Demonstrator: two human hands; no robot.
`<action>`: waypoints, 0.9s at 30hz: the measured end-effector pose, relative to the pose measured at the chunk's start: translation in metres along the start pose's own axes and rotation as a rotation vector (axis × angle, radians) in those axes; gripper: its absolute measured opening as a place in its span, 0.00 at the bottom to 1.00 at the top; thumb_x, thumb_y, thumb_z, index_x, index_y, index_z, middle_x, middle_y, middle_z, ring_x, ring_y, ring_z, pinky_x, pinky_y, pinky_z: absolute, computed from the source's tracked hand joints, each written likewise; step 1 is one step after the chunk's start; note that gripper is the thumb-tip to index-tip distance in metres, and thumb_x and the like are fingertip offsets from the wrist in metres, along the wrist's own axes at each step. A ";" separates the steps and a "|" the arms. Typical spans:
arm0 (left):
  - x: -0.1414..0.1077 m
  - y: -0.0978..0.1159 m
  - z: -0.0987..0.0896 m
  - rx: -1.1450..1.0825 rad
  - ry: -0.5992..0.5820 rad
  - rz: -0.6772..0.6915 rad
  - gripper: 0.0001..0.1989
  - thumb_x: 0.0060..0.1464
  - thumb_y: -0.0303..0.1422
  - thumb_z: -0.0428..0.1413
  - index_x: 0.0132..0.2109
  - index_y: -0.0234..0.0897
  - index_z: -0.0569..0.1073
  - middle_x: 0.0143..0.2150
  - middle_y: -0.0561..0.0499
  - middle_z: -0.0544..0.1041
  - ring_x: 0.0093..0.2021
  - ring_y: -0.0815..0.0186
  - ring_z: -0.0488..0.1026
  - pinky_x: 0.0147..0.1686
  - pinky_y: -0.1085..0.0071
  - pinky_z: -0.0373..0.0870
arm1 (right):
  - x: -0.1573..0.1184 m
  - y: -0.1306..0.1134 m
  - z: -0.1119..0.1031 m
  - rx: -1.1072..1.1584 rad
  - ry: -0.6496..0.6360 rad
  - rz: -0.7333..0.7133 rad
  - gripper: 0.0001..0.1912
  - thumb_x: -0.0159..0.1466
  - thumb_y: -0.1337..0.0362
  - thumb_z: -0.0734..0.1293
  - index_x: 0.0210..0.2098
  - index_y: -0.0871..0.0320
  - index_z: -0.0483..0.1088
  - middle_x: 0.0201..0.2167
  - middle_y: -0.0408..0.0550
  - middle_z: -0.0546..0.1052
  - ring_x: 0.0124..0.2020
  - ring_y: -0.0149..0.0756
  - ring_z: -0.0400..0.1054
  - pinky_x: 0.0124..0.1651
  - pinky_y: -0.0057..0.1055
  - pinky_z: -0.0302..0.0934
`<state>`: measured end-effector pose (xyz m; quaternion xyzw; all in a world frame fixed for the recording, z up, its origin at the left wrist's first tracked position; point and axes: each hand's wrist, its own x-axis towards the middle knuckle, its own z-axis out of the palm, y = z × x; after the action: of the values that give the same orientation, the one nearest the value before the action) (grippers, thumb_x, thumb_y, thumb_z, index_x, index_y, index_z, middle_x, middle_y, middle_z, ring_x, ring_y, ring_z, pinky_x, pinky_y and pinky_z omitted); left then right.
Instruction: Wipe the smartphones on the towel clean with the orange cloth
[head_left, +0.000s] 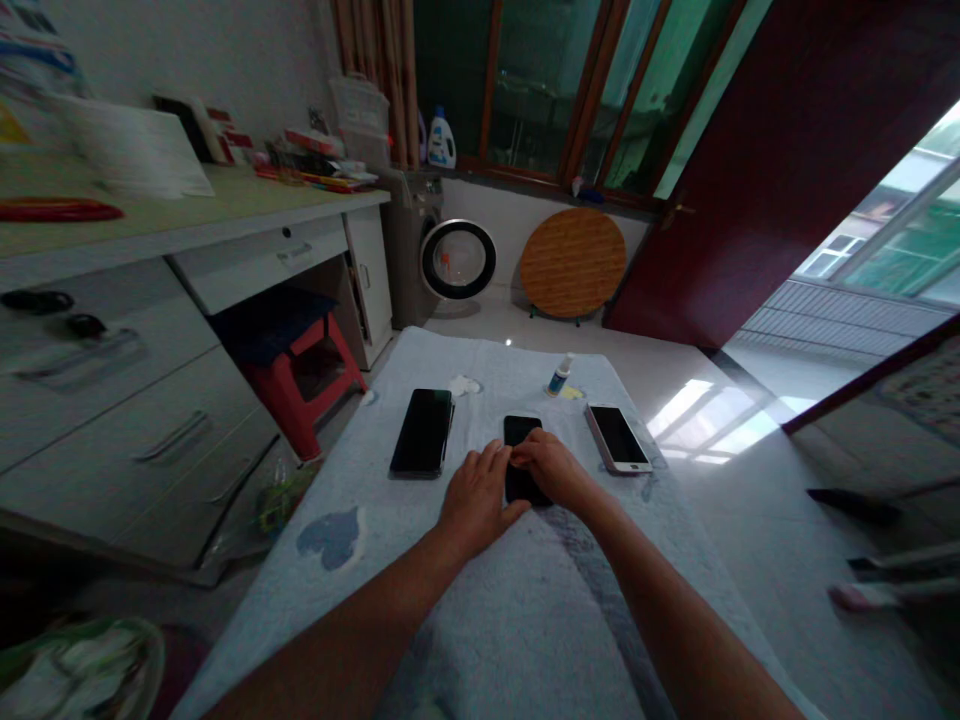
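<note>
Currently, left hand (475, 502) at middle phone (522, 429), left edge; right hand (553, 468) bunched over it; cannot tell if either grip holds anything; uneven push could skid it.

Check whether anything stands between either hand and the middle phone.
Nothing visible does: the left hand is at the left edge of the middle phone, the right hand over its right side. The small bottle stands beyond it.

White desk (262, 252), red stool (274, 388), open washing machine (409, 228), brown-framed window (544, 90), dark red door (750, 170), sunlit floor (645, 375)
</note>
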<state>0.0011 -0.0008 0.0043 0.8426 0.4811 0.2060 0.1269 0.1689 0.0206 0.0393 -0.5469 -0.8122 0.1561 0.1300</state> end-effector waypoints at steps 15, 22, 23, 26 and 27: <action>0.004 0.002 -0.009 -0.008 -0.079 0.041 0.27 0.53 0.42 0.61 0.57 0.39 0.65 0.60 0.45 0.68 0.54 0.52 0.65 0.53 0.56 0.66 | 0.056 0.023 0.011 -0.211 0.147 0.216 0.13 0.68 0.68 0.60 0.39 0.60 0.76 0.37 0.52 0.71 0.38 0.35 0.64 0.41 0.27 0.54; 0.003 0.000 0.003 -0.071 0.036 -0.043 0.45 0.47 0.40 0.65 0.64 0.37 0.48 0.64 0.38 0.58 0.63 0.50 0.60 0.55 0.56 0.65 | 0.007 0.001 0.008 -0.071 0.068 -0.026 0.13 0.67 0.72 0.60 0.38 0.58 0.77 0.36 0.48 0.69 0.37 0.32 0.62 0.43 0.27 0.54; 0.003 -0.001 0.003 -0.060 0.029 -0.046 0.45 0.47 0.40 0.65 0.64 0.36 0.48 0.65 0.37 0.58 0.64 0.49 0.59 0.56 0.55 0.65 | -0.001 -0.002 0.007 -0.050 0.048 -0.058 0.13 0.66 0.72 0.60 0.37 0.58 0.77 0.35 0.47 0.69 0.36 0.31 0.62 0.42 0.27 0.55; 0.003 -0.001 0.002 -0.021 -0.008 -0.025 0.39 0.49 0.40 0.64 0.63 0.35 0.55 0.65 0.38 0.60 0.62 0.50 0.61 0.56 0.56 0.64 | -0.020 -0.009 0.006 0.002 0.007 -0.133 0.12 0.65 0.72 0.62 0.35 0.57 0.77 0.34 0.46 0.68 0.36 0.31 0.62 0.40 0.26 0.55; 0.003 -0.001 0.001 -0.012 -0.022 -0.004 0.35 0.49 0.40 0.63 0.61 0.36 0.59 0.65 0.41 0.62 0.60 0.50 0.63 0.56 0.56 0.64 | -0.025 -0.009 0.006 0.014 0.003 -0.139 0.11 0.65 0.72 0.62 0.35 0.57 0.77 0.33 0.46 0.68 0.35 0.31 0.62 0.39 0.26 0.55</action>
<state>0.0017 0.0021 0.0032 0.8430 0.4802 0.1993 0.1380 0.1681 -0.0061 0.0361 -0.4885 -0.8469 0.1513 0.1457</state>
